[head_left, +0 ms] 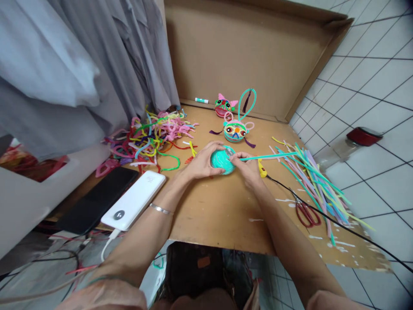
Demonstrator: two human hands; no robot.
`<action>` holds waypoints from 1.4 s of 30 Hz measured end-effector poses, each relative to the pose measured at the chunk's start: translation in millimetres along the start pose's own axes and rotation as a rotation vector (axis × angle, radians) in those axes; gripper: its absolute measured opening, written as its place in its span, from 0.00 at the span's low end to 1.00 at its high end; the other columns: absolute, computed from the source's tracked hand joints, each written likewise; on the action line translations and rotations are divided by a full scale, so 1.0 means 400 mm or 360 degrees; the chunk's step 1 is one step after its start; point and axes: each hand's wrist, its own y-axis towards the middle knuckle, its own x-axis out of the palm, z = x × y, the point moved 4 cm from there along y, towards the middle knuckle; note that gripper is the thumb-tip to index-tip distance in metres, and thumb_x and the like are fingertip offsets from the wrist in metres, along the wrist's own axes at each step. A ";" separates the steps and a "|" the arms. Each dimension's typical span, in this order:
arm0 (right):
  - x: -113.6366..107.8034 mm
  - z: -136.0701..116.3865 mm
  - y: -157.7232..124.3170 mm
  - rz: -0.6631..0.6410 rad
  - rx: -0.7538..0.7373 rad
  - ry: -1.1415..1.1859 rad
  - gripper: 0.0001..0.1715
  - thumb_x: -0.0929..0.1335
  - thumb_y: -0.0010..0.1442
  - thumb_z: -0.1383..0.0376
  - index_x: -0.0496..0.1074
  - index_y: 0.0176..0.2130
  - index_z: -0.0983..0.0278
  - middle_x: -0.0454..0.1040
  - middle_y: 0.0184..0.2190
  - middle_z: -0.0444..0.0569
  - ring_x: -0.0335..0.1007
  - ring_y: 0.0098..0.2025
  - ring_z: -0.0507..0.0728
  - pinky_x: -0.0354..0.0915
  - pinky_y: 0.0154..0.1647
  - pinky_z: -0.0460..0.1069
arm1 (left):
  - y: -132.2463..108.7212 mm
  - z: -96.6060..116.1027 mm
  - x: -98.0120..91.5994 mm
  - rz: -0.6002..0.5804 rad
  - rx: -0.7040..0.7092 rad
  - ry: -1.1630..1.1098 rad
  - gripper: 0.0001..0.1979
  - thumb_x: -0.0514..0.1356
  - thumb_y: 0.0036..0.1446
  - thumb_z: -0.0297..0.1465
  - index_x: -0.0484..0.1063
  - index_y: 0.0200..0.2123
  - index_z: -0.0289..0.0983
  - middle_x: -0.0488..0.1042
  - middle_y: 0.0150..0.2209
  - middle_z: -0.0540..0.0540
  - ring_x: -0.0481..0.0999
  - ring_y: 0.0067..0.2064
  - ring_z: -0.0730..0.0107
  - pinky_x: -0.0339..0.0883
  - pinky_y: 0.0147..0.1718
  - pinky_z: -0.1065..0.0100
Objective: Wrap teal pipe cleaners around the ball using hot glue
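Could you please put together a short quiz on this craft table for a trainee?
1. True or false: the left hand cups the teal ball.
2. Which lies nearest the red scissors? A) white power bank B) pile of straight pipe cleaners C) glue stick
3. Fill in: the right hand pinches a ___-coloured strand that leads to the ball.
Key: 1 true; 2 B; 3 teal.
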 end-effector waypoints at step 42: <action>-0.003 0.006 0.006 0.0030 -0.0003 0.0023 0.11 0.71 0.39 0.58 0.68 0.20 0.61 0.69 0.20 0.41 0.61 0.27 0.51 0.60 0.33 0.49 | 0.002 0.011 -0.001 -0.0017 -0.0146 -0.0347 0.41 0.71 0.42 0.34 0.61 0.60 0.36 0.69 0.59 0.36 0.70 0.61 0.50 0.63 0.62 0.52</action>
